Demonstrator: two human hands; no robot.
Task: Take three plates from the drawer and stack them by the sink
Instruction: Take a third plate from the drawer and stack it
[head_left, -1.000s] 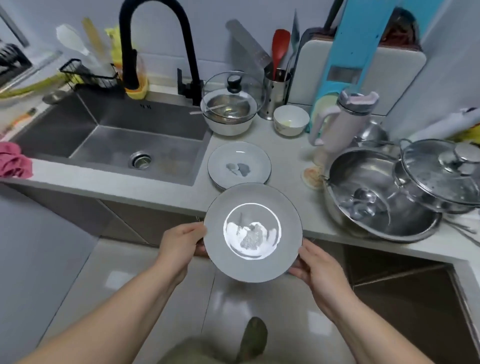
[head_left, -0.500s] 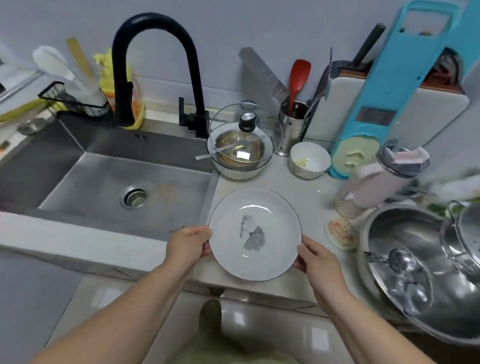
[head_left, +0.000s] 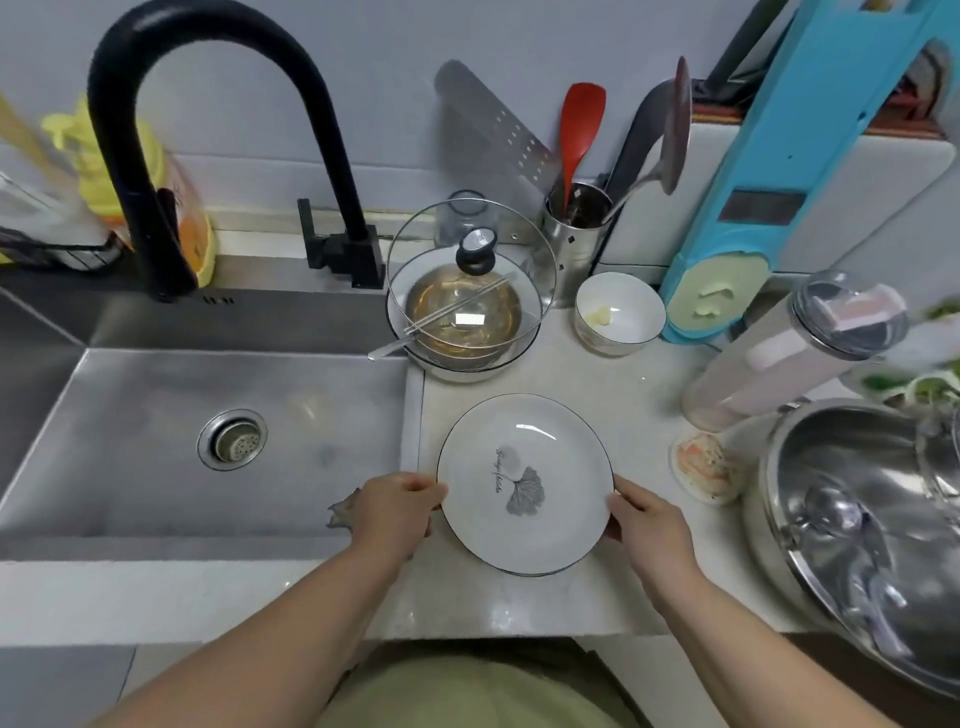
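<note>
Both hands gripping the plate (head_left: 524, 483) by its rim, left hand (head_left: 397, 512) & right hand (head_left: 649, 519) pinching opposite edges, setting it down just right of the sink (head_left: 208, 441). Plate underneath? Can't tell. Next, I'd say: letting go gently, keeping it centred.

Steel pot (head_left: 857, 530) cut off at right edge; plate (head_left: 524, 483) hides anything beneath it; yellow bottle (head_left: 104, 150) at left blurred.
</note>
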